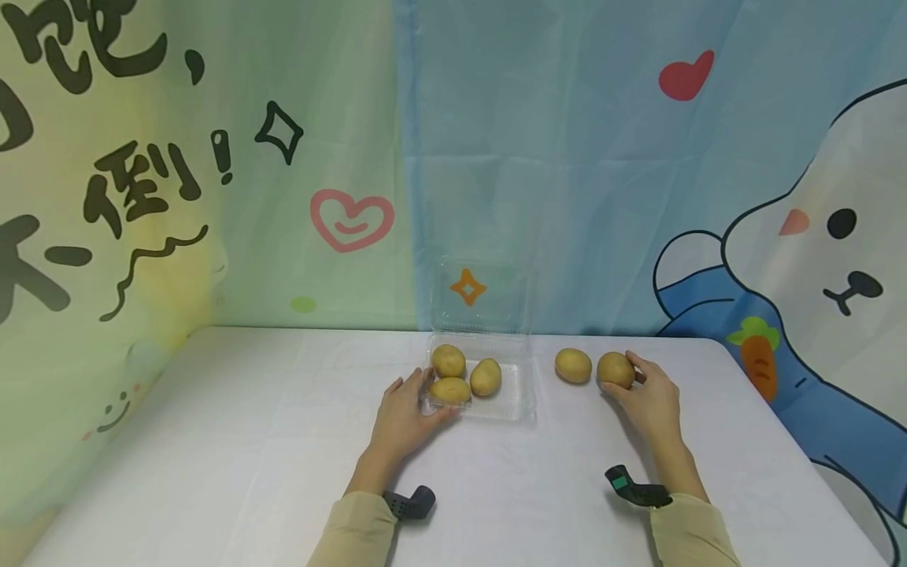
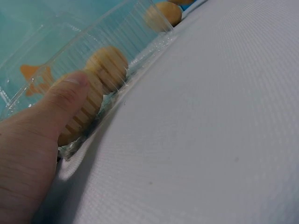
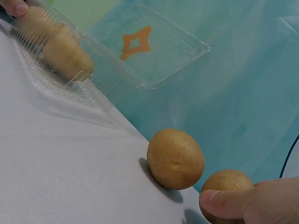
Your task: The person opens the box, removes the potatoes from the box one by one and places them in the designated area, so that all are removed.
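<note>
A clear plastic clamshell box (image 1: 516, 398) stands near the back of the table, its lid (image 1: 510, 295) raised behind it. In its left half lie three potatoes: one at the back (image 1: 449, 361), one in front (image 1: 450, 391) and one nearer the middle (image 1: 486, 377). My left hand (image 1: 407, 417) holds the box by its front left corner, the thumb (image 2: 70, 93) along the front wall. To the right of the box, my right hand (image 1: 648, 398) grips a potato (image 1: 615, 369) between thumb and fingers. Just left of that lies another potato (image 1: 572, 365) on the table.
The table (image 1: 283, 449) wears a white cloth. Behind its back edge hangs a printed curtain (image 1: 567, 157) with hearts, writing and a cartoon animal. Each wrist carries a dark camera mount, the left one (image 1: 411, 504) and the right one (image 1: 638, 488).
</note>
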